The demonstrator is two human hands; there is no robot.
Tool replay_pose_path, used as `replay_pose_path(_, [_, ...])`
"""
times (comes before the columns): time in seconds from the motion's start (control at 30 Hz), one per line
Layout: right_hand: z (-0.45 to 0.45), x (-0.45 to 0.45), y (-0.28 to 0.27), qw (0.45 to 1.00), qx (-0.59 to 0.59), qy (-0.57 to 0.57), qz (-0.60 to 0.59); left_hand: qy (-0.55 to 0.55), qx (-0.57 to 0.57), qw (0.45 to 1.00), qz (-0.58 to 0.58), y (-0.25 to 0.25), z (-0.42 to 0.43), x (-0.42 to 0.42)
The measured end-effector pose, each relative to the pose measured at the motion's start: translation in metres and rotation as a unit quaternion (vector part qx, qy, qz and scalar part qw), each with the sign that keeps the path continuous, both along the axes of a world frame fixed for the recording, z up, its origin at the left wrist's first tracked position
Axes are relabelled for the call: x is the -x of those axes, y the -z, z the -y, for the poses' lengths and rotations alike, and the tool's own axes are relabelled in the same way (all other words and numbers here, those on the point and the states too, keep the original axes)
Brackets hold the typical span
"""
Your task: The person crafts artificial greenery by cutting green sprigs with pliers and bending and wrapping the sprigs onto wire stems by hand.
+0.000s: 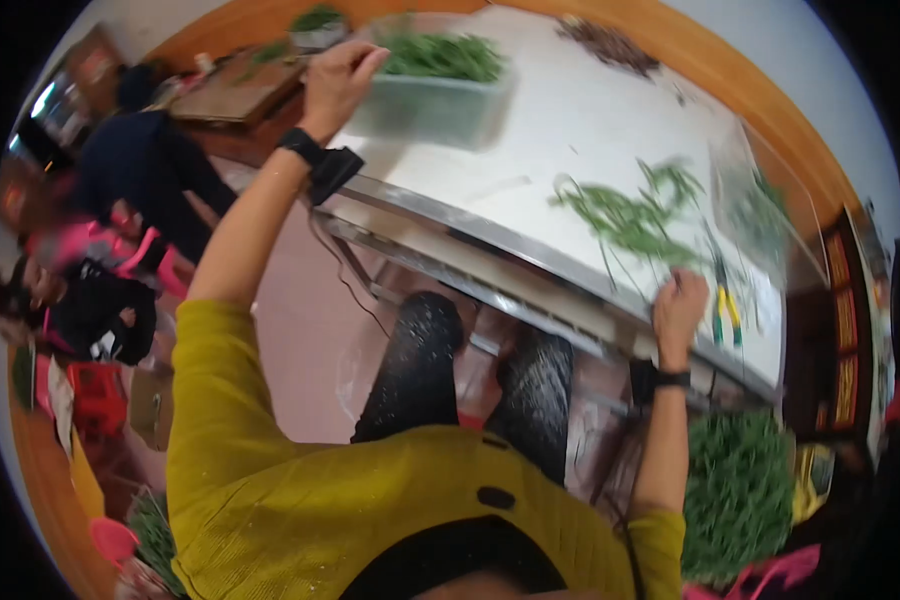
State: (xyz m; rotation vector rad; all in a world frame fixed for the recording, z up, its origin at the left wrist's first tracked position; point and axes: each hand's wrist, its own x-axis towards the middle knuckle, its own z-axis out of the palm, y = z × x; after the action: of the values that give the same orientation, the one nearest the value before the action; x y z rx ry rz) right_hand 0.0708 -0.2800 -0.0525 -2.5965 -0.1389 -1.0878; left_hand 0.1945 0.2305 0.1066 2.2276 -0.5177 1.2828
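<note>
If a pull comes too hard, more than intended could follow

As I watch through the head view, the right hand [681, 302] sits right of centre at the edge of the white metal-rimmed table [530, 120], fingers curled; blur keeps me from telling whether it pinches a stem. Just beside it are a loose tangle of green leafy stems [630, 215] and the pliers with green and yellow handles [734, 314]. I judge that a careless tug could drag several stems together, since they cross each other, or sweep the pliers over, since their handles point to the near edge.

Upper left of centre, the left hand [342, 82] is raised by the clear rectangular plastic tub [420, 117], fingers bent inward; I cannot tell whether it holds anything or touches the rim. The green stems heaped inside [445, 57] rise above that rim, so a knock might spill some.
</note>
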Motion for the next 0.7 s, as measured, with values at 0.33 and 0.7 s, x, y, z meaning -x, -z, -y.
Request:
replay_pose_path(0.33, [-0.012,0.005,-0.011,0.998,-0.043,0.045,-0.014,0.251,-0.087,0.95,-0.165,0.063,0.199,0.014])
replay_pose_path(0.7, [-0.014,0.008,-0.016,0.996,-0.058,0.058,-0.027,0.226,-0.146,0.903,-0.335,0.111,0.298,-0.07])
